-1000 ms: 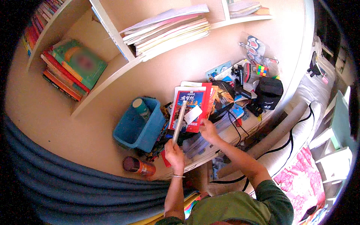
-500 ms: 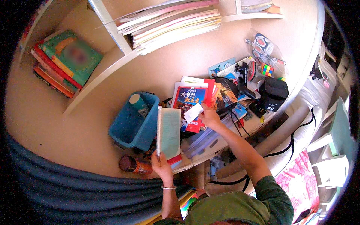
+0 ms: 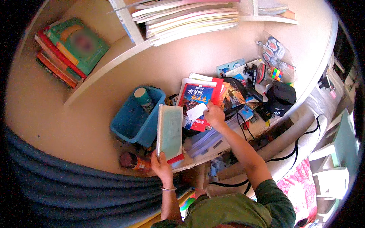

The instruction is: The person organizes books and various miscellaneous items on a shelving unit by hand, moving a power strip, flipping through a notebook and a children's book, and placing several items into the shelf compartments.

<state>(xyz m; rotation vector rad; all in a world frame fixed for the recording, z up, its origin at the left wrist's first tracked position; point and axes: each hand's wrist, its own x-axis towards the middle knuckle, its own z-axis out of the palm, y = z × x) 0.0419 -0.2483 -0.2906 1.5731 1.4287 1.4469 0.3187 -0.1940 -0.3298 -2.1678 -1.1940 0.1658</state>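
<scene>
Desk (image 3: 208,155) | left hand (image 3: 162,168): clasping book (image 3: 170,129) by near end | right hand (image 3: 215,115): apparently pinching card (image 3: 196,112)

Pale green book (image 3: 171,127), closed, in left hand (image 3: 162,167); white card (image 3: 195,112), slanted, in right hand (image 3: 215,115).

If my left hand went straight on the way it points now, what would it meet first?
Your left hand, holding the pale green book, would probably meet the blue bin first, though depth is unclear.

Bright at right; curtain (image 3: 68,182) dim, grainy; shelf edge (image 3: 104,68) bowed; corners black; patch on green book (image 3: 61,34) blurred
</scene>
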